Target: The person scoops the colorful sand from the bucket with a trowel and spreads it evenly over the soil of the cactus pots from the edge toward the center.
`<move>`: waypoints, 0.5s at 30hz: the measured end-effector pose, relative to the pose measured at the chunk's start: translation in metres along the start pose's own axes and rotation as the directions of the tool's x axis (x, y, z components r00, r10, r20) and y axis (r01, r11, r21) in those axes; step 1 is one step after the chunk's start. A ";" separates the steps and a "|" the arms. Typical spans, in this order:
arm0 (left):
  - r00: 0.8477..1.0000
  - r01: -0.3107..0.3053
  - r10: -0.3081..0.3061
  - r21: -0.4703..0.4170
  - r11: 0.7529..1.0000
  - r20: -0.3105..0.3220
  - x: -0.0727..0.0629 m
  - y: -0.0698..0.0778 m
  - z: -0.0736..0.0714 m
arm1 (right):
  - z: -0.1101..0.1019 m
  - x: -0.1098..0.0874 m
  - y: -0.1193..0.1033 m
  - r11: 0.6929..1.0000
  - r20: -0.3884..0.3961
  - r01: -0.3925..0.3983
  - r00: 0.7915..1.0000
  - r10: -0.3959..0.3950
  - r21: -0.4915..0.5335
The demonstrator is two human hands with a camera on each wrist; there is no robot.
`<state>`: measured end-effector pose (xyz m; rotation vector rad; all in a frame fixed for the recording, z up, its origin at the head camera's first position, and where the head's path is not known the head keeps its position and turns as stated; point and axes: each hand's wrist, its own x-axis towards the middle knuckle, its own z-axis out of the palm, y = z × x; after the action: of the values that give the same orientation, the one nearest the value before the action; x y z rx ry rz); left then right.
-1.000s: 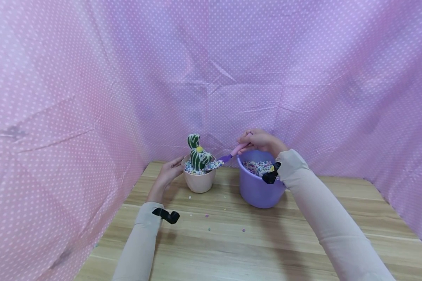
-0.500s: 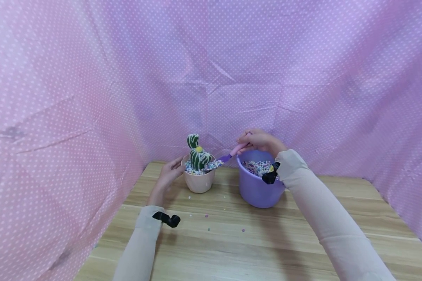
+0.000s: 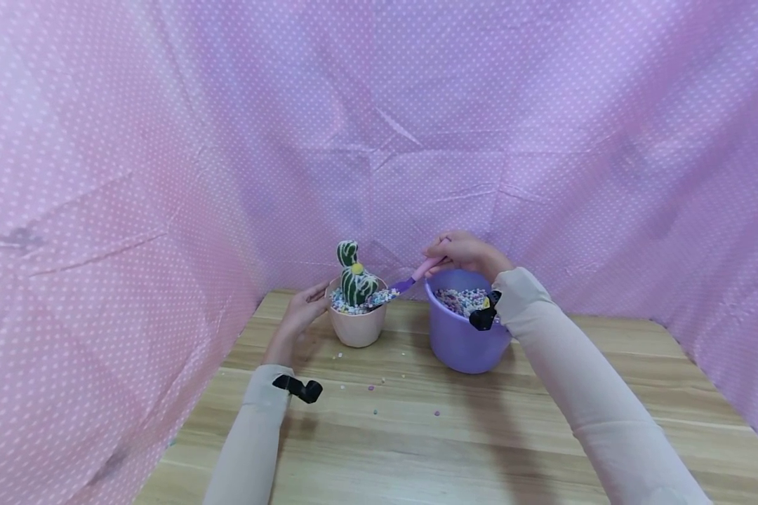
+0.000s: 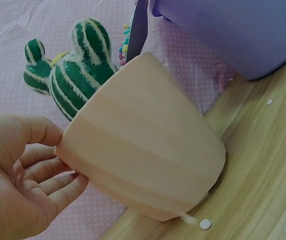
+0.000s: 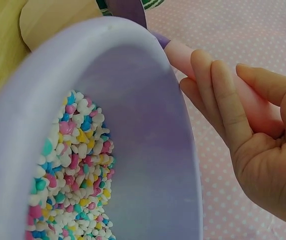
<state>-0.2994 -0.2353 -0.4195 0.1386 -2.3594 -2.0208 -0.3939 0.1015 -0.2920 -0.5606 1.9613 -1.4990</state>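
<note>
A green cactus (image 3: 356,286) with white stripes and a yellow bloom stands in a pale peach pot (image 3: 357,328), with colourful pebbles around its base. My left hand (image 3: 306,310) touches the pot's left side; in the left wrist view the fingertips (image 4: 77,182) rest against its outer wall. My right hand (image 3: 464,252) grips the pink handle (image 5: 255,107) of a small trowel (image 3: 401,285). Its purple blade tilts down leftward over the pot's rim, loaded with pebbles. Below my right hand stands a purple bucket (image 3: 464,344), partly filled with pebbles (image 5: 77,175).
Several loose pebbles (image 3: 371,388) lie scattered on the wooden table (image 3: 379,449) in front of the pot and bucket. Pink dotted cloth (image 3: 379,140) hangs behind and along both sides. Inside the bucket a small yellow thing shows, mostly hidden by the black wrist mount (image 3: 483,317).
The trowel has shifted very slightly left over the pot. A few more pebbles lie on the table in front of the pot. Both hands stay nearly where they were.
</note>
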 end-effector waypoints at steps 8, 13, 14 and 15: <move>1.000 -0.004 0.004 -0.017 1.000 0.000 -0.001 0.000 0.001 | 0.000 0.000 0.000 1.000 0.004 0.009 1.000 -0.009 0.012; 0.996 -0.059 0.057 -0.028 0.998 -0.072 -0.010 0.000 0.010 | 0.000 0.000 0.000 1.000 0.010 0.011 1.000 -0.011 0.009; 0.995 -0.065 0.063 -0.022 0.998 -0.083 -0.012 0.001 0.012 | 0.000 0.000 -0.001 1.000 0.010 0.012 1.000 -0.012 0.005; 0.993 -0.069 0.067 -0.020 0.997 -0.092 -0.013 0.001 0.014 | 0.000 -0.001 -0.001 1.000 0.011 0.014 1.000 -0.014 0.000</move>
<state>-0.2877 -0.2203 -0.4203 0.1443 -2.2545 -1.9660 -0.3935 0.1020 -0.2910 -0.5826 1.9529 -1.5013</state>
